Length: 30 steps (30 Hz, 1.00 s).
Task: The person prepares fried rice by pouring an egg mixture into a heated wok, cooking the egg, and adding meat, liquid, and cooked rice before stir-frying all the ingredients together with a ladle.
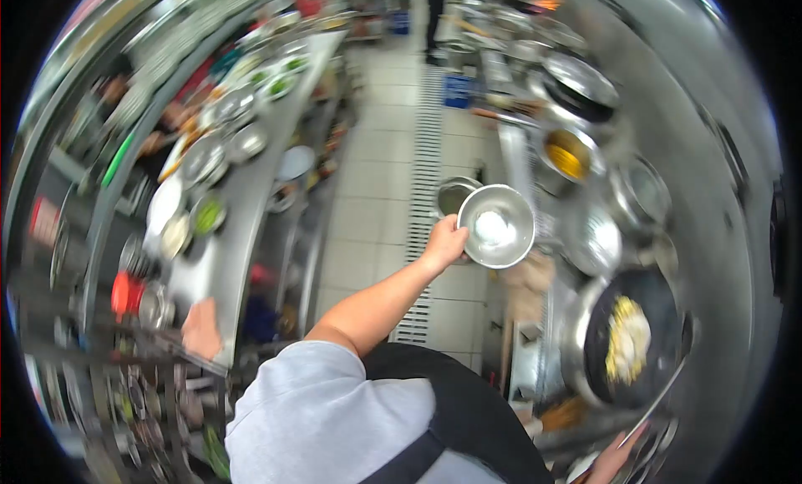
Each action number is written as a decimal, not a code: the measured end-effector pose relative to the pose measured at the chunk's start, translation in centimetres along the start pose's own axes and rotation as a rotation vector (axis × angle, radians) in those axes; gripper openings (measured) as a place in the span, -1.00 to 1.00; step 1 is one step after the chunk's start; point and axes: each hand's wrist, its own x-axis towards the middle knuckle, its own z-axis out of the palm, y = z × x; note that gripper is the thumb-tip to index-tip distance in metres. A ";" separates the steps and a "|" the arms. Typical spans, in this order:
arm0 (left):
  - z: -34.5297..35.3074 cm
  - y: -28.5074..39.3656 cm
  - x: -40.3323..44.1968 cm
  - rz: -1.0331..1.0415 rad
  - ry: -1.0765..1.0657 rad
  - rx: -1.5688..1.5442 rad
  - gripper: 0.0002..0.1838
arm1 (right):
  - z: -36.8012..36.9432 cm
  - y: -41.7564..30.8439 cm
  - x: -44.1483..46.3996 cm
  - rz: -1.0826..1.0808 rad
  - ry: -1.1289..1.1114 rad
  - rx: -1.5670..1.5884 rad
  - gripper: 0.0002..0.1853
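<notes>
Our left hand (447, 240) pinches a shiny, round steel bowl (498, 227) by its rim; our right hand (616, 461) grips a long, thin metal utensil (660, 400) whose shaft slants up toward the edge of the round black wok (660, 325). The wok (pale yellow-and-white food (628, 342) inside) lies right of the bowl, nearer our right hand. We can read no labels.
</notes>
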 end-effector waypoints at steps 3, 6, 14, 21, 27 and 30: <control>-12.9 -3.0 -1.3 -0.082 0.322 -0.173 -0.73 | 2.3 -2.7 -1.0 -0.017 0.030 -0.109 -0.38; -24.1 -2.2 -5.6 -0.045 0.648 -0.188 -0.76 | 3.9 -5.4 -0.8 -0.031 0.018 -0.132 -0.37; -43.6 -4.5 -19.0 0.021 1.244 -0.470 -0.78 | 12.5 -11.3 -1.1 -0.078 -0.165 -0.134 -0.37; -48.5 -5.0 -26.6 0.006 1.350 -0.613 -0.77 | 18.2 -15.5 -1.0 -0.113 -0.346 -0.183 -0.37; -55.5 -4.2 -29.5 0.491 1.487 -0.726 -0.75 | 21.3 -17.7 -0.6 -0.129 -0.428 -0.225 -0.37; -56.1 -3.3 -29.4 0.324 1.601 -0.655 -0.74 | 21.9 -17.9 -0.2 -0.115 -0.442 -0.224 -0.36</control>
